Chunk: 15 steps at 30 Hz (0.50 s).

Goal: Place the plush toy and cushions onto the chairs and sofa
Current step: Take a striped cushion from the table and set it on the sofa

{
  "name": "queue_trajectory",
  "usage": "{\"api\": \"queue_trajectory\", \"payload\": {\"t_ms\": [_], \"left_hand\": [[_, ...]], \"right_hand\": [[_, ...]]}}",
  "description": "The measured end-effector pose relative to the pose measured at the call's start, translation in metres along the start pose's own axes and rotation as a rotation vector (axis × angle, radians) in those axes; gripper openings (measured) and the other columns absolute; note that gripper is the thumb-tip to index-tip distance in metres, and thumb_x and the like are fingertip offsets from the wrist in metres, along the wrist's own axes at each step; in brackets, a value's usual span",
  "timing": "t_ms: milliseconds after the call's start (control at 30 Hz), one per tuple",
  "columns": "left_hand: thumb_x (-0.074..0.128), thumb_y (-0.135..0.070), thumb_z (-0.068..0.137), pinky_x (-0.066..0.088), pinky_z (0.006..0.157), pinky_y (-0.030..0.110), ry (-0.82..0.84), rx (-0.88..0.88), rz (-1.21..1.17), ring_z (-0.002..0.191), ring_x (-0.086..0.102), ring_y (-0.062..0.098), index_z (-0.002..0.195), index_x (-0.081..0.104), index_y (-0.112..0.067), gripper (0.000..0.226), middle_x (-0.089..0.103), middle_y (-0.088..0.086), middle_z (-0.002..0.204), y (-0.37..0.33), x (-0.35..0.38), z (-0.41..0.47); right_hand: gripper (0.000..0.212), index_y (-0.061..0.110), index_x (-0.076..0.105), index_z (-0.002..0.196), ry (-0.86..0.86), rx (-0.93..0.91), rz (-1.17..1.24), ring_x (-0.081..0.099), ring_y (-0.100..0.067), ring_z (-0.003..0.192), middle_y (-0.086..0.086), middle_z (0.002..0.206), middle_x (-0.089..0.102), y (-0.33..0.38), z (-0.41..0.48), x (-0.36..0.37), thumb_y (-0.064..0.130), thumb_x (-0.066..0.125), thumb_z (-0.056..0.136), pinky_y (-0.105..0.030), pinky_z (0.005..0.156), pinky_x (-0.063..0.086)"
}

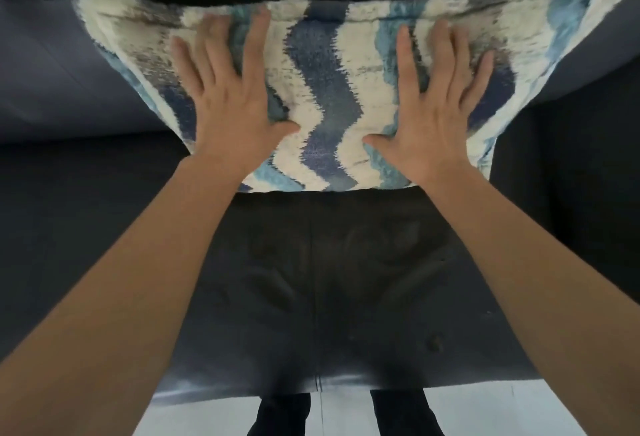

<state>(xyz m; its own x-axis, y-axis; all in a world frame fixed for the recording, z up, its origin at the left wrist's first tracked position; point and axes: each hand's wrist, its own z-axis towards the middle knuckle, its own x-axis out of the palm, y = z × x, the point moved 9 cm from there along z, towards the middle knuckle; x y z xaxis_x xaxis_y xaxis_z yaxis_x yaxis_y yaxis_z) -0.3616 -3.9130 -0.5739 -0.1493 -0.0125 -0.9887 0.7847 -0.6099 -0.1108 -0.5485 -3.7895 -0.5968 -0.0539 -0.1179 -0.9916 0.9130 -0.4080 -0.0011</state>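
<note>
Our left hand and right hand lie flat with fingers spread on the wavy blue and white cushion, which leans on the dark sofa.

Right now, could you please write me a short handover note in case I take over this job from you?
Left hand: open, palm flat on the striped cushion, no grip closed on it.
Right hand: open, palm flat on the same cushion.
The cushion leans against the dark backrest at the rear of the leather seat; its lower edge meets the seat.
Done: this cushion looks placed, being pressed into position.
Left: lift both hands away. The plush toy and other cushions are not in view, so I cannot tell whether they are placed.
</note>
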Motion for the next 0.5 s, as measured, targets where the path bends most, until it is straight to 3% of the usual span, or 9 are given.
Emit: {"api": "queue_trajectory", "payload": {"t_ms": [67,167,233,367,500], "left_hand": [[0.075,-0.056,0.08,0.006,0.116,0.075,-0.036,0.059,0.013,0.15,0.014,0.056,0.161,0.02,-0.012,0.108,0.018,0.038,0.16,-0.01,0.004,-0.013],[0.05,-0.057,0.099,0.012,0.116,0.074,-0.076,0.174,0.061,0.149,0.02,0.055,0.16,0.026,-0.012,0.079,0.021,0.039,0.158,-0.022,0.012,-0.053],[0.035,-0.06,0.105,0.013,0.117,0.074,0.025,0.231,0.122,0.152,0.014,0.049,0.162,0.015,-0.018,0.074,0.014,0.034,0.163,-0.013,0.03,-0.065],[0.022,-0.069,0.103,-0.001,0.122,0.065,0.127,0.201,0.194,0.156,0.0,0.041,0.161,-0.01,-0.025,0.08,-0.002,0.025,0.168,0.022,0.05,-0.036],[0.039,-0.065,0.102,0.007,0.12,0.067,-0.026,0.129,0.104,0.151,0.016,0.051,0.161,0.016,-0.014,0.081,0.016,0.037,0.161,0.016,0.047,-0.046]], "right_hand": [[0.12,0.012,0.013,0.164,-0.006,0.005,0.032,0.011,-0.056,0.152,-0.037,0.164,0.012,0.007,-0.011,0.0,0.051,0.08,0.073,-0.073,0.118,0.002],[0.083,0.011,0.025,0.16,-0.126,-0.18,0.061,0.021,-0.059,0.148,-0.042,0.158,0.024,0.036,-0.047,-0.005,0.036,0.064,0.09,-0.073,0.119,0.013],[0.067,0.014,0.032,0.159,-0.132,-0.29,0.045,0.029,-0.055,0.147,-0.039,0.156,0.032,0.038,-0.049,0.0,0.046,0.051,0.103,-0.071,0.119,0.018],[0.09,0.018,0.031,0.16,-0.117,-0.069,-0.131,0.027,-0.055,0.149,-0.038,0.159,0.029,-0.041,0.0,0.012,0.08,0.036,0.095,-0.07,0.119,0.012],[0.097,0.006,0.032,0.159,-0.194,0.162,-0.043,0.027,-0.057,0.148,-0.044,0.156,0.028,-0.058,-0.032,0.013,0.078,0.044,0.094,-0.065,0.122,0.018]]}}
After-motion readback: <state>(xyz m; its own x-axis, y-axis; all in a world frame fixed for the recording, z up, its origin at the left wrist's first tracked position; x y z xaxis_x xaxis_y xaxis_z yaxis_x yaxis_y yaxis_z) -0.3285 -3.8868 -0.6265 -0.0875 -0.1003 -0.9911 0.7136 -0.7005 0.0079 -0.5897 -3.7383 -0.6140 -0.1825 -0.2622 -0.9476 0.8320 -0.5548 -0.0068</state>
